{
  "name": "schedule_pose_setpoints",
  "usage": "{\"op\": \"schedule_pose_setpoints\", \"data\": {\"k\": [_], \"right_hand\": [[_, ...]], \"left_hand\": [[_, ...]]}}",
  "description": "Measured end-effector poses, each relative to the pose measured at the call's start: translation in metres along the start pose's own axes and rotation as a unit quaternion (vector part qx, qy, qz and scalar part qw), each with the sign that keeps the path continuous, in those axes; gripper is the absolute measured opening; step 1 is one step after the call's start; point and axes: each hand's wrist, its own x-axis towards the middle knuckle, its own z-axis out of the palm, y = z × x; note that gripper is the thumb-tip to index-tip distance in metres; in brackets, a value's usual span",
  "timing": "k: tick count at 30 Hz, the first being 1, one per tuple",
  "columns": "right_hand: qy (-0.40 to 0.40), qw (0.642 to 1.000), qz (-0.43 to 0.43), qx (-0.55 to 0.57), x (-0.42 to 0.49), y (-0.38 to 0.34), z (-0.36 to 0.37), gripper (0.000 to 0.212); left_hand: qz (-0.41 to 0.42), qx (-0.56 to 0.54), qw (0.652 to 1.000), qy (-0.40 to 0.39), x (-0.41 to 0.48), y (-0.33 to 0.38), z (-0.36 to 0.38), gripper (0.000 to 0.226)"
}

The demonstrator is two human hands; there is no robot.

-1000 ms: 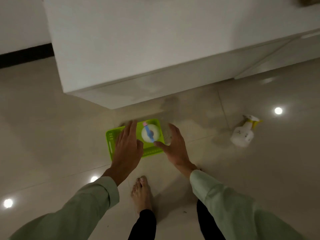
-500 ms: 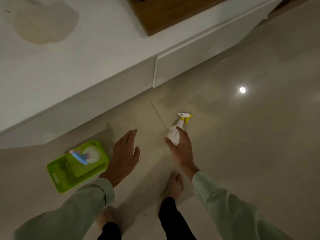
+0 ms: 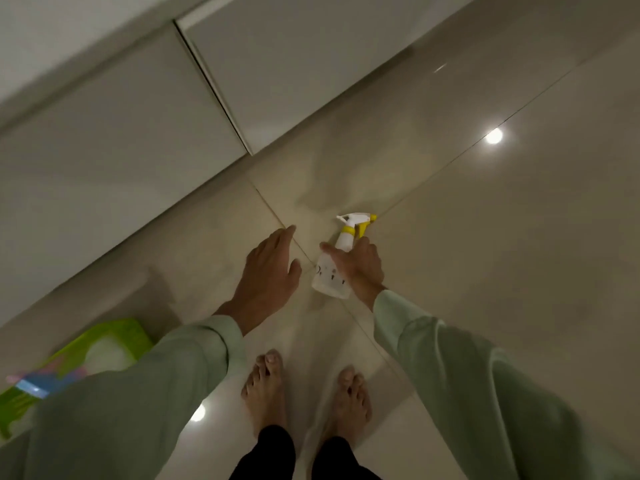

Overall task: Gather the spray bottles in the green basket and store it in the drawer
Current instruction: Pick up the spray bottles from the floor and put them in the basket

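A white spray bottle with a yellow trigger stands on the tiled floor at centre. My right hand is wrapped around its body, fingers over the shoulder below the nozzle. My left hand hovers open just left of the bottle, holding nothing. The green basket sits on the floor at the lower left, half hidden by my left sleeve. Inside it lies a white spray bottle with a blue and pink head, blurred.
White cabinet drawer fronts run diagonally across the upper left, all closed, with a vertical seam between two. My bare feet stand below the hands. Glossy floor tiles spread out to the right.
My view swung right from the basket to the yellow-trigger bottle. My right hand reached the bottle and closed around it. My left hand left the basket and followed alongside.
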Motion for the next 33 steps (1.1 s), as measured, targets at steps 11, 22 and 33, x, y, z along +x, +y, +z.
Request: {"op": "schedule_pose_setpoints", "data": {"k": [11,22,33], "right_hand": [[-0.020,0.998,-0.039,0.049,0.006,-0.006,0.018,0.033],[-0.133,0.948,-0.270,0.106,-0.222,-0.079,-0.006,0.022],[-0.202,0.871,-0.443,0.071,-0.414,-0.089,0.124,0.041]], "left_hand": [[-0.031,-0.020,0.999,0.017,-0.026,-0.046,-0.004,0.060],[-0.153,-0.087,0.973,0.150,-0.217,-0.059,-0.134,0.061],[-0.249,-0.148,0.924,0.249,-0.404,-0.170,-0.173,0.052]]}}
